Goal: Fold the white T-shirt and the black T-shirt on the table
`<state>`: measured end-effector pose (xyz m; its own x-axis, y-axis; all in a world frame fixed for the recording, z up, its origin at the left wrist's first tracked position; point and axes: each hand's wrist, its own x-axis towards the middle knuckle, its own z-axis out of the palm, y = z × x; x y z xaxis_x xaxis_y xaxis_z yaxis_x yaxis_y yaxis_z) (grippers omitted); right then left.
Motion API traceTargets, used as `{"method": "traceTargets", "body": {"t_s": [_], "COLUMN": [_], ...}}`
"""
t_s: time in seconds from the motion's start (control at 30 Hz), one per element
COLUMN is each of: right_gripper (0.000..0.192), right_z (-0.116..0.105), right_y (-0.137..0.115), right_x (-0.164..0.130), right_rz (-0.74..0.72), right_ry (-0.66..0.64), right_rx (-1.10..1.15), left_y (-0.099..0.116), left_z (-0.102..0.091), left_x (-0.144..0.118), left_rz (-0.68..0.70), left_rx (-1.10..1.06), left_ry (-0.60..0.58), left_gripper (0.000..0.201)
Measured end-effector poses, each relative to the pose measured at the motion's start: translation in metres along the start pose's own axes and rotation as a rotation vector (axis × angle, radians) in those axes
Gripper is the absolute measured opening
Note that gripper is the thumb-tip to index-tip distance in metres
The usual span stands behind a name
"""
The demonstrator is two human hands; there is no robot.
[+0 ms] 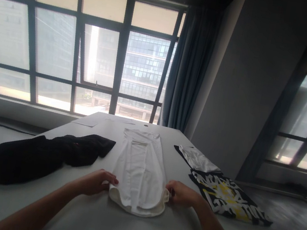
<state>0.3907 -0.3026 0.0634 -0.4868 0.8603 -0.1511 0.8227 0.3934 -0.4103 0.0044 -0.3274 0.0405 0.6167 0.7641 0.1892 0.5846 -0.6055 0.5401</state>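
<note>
A white shirt (pixel 144 169) lies lengthwise on the white table (pixel 84 221), its sides folded in to a long narrow shape. Its curved hem faces me and its upper end points to the window. At the hem's left edge, my left hand (pixel 97 182) pinches the cloth between thumb and fingers. My right hand (pixel 181 193) grips the right edge of the hem, where the fabric is slightly lifted and wavy. Both forearms reach in from the bottom of the view.
To the left lies a bunched black garment (pixel 42 155). A black garment with white and yellow lettering (pixel 228 195) is on the right, with a whitish cloth (pixel 199 159) beyond it. Sheets of paper (pixel 87 122) lie near the far left edge. Behind hangs a dark curtain (pixel 188 69).
</note>
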Motion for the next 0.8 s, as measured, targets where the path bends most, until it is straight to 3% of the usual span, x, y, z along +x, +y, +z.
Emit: {"method": "traceTargets", "body": {"t_s": [0.07, 0.17, 0.33, 0.4, 0.47, 0.53, 0.6, 0.63, 0.7, 0.8], "right_gripper": [0.010, 0.021, 0.042, 0.046, 0.049, 0.050, 0.049, 0.047, 0.044, 0.042], "right_z": [-0.006, -0.017, -0.030, -0.032, -0.031, -0.028, -0.020, -0.015, -0.002, 0.015], "right_y": [0.000, 0.002, 0.003, 0.003, 0.004, 0.006, 0.010, 0.012, 0.015, 0.015], "right_x": [-0.003, -0.013, -0.036, -0.038, -0.031, -0.014, 0.007, 0.017, 0.032, 0.042], "right_rz": [-0.092, -0.179, -0.159, -0.182, -0.236, -0.238, -0.114, -0.014, 0.165, 0.241], "right_ry": [0.023, 0.001, -0.335, -0.350, -0.153, 0.203, 0.509, 0.576, 0.547, 0.450], "right_rx": [0.054, 0.179, 0.496, 0.607, 0.690, 0.734, 0.707, 0.676, 0.601, 0.455], "left_y": [0.003, 0.009, 0.026, 0.031, 0.031, 0.025, 0.011, 0.002, -0.017, -0.039], "left_z": [-0.002, -0.010, -0.030, -0.035, -0.036, -0.030, -0.020, -0.014, -0.002, 0.009], "left_x": [0.001, -0.001, -0.014, -0.015, -0.009, 0.003, 0.016, 0.022, 0.027, 0.025], "left_rz": [-0.023, -0.025, 0.023, -0.008, -0.072, -0.148, -0.239, -0.307, -0.440, -0.465], "left_rx": [-0.007, -0.046, -0.329, -0.506, -0.659, -0.747, -0.771, -0.762, -0.694, -0.489], "left_ry": [0.015, -0.018, -0.256, -0.256, -0.087, 0.198, 0.451, 0.534, 0.602, 0.533], "left_gripper": [0.029, 0.031, 0.030, 0.032, 0.039, 0.051, 0.064, 0.072, 0.084, 0.083]}}
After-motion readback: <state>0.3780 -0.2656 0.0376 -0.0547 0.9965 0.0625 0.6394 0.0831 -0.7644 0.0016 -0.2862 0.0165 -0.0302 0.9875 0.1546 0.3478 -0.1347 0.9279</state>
